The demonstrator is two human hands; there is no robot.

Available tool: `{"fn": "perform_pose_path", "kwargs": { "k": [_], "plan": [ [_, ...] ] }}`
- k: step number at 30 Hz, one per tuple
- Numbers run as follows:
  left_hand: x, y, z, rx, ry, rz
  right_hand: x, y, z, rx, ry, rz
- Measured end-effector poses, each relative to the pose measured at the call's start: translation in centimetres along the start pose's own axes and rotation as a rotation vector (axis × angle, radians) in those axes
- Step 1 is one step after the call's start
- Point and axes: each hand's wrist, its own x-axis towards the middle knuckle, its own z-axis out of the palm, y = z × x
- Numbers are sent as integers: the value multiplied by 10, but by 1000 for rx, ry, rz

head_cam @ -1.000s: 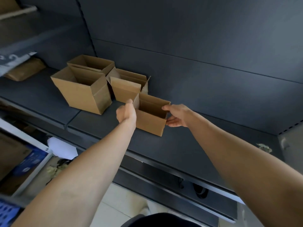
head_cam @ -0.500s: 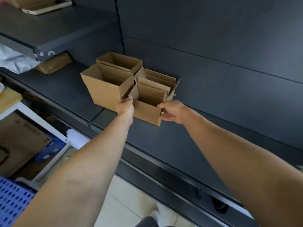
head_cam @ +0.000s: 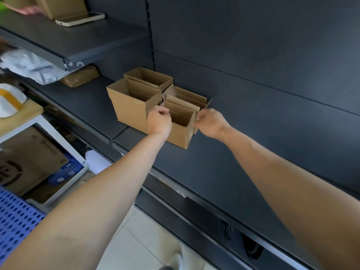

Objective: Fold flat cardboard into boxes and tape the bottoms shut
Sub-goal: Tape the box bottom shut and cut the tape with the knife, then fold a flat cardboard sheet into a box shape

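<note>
With your left hand (head_cam: 159, 121) and right hand (head_cam: 211, 122) each pinching a side wall of the small open-topped brown cardboard box (head_cam: 180, 133), ease it square against the larger open brown cardboard box (head_cam: 128, 108), midway between the front and back edges of the dark grey metal shelf (head_cam: 214, 164), below an upper shelf (head_cam: 78, 41) bearing a pale phone (head_cam: 79, 19).

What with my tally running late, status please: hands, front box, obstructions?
Left hand and right hand grip front box by its sides. Box upright on shelf, top open. Big box close beside left hand, nothing else obstructs.
</note>
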Motion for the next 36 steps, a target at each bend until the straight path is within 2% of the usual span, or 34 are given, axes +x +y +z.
{"fn": "perform_pose_path", "kwargs": {
  "k": [4, 8, 14, 23, 29, 36],
  "plan": [
    [-37, 23, -19, 218, -44, 211, -31, -13, -15, -250, 3, -159],
    [-79, 42, -49, 465, -33, 401, -63, -29, -23, -579, 89, -321],
    [-136, 58, -117, 748, 125, 595, -106, -76, -15, -660, 144, -574],
    [-192, 35, -256, 968, 381, 519, -164, -186, 59, -657, 146, -919],
    [-218, -8, -369, 967, 519, 397, -211, -273, 143, -612, 94, -1074],
    [-225, -91, -500, 968, 576, 160, -244, -362, 258, -619, -32, -1183]
  ]
}}
